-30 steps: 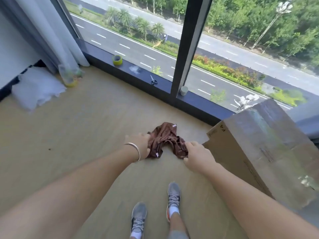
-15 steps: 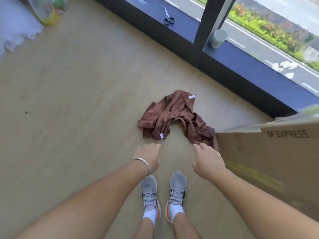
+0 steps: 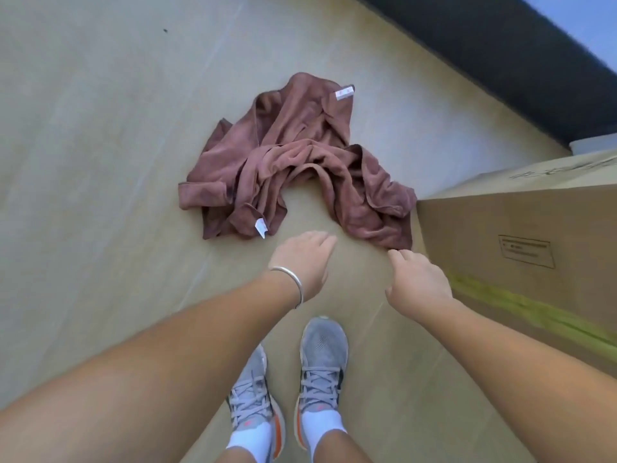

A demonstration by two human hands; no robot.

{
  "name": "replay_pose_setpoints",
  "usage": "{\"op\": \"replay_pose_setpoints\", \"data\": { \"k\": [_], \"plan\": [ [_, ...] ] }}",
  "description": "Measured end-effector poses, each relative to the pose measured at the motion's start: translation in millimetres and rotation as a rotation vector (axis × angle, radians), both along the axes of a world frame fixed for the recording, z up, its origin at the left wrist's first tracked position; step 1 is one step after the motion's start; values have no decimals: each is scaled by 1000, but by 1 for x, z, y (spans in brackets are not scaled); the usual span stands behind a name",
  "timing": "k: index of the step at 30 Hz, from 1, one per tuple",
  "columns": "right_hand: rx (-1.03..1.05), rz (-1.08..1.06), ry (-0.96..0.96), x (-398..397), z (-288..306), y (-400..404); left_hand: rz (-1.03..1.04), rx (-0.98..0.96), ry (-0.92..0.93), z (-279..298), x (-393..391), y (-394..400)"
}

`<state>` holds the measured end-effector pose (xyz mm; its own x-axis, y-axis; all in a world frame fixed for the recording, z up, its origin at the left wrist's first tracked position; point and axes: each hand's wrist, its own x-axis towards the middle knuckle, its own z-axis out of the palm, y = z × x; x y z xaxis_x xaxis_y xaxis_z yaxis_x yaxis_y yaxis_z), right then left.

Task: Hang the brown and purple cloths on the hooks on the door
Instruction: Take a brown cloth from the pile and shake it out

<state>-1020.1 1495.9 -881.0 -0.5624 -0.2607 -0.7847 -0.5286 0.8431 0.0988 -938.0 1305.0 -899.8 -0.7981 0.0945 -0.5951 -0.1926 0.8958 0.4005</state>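
The brown cloth (image 3: 293, 162) lies crumpled on the tan floor (image 3: 100, 128), bent into an arch, its right end touching the near corner of a cardboard box (image 3: 517, 235) that stands at the floor's right edge. Two small white tags show on it, one at the far end and one at the near left end. The left hand (image 3: 302, 262), with a silver bracelet (image 3: 290, 282) at the wrist, hangs above the floor just short of the cloth, fingers loosely curled and holding nothing. The right hand (image 3: 417, 282) hovers beside the cloth's right end, fingers also loose and empty. Grey sneakers (image 3: 320, 365) stand below the hands.
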Motion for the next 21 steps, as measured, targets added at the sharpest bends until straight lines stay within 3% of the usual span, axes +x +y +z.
{"op": "replay_pose_setpoints", "data": {
  "k": [5,11,15,18,21],
  "plan": [
    [11,-194,52,-15,-51,22,-79,35,155,-53,-38,26],
    [-171,-548,135,-33,-101,22,-177,7,392,-100,-113,42],
    [-345,-867,194,-47,-124,18,-288,-127,334,-124,-156,62],
    [-265,-1042,179,-57,-130,16,-300,-214,209,-128,-165,67],
    [-173,-1037,66,-59,-117,12,-222,-125,200,-114,-156,51]
  ]
}}
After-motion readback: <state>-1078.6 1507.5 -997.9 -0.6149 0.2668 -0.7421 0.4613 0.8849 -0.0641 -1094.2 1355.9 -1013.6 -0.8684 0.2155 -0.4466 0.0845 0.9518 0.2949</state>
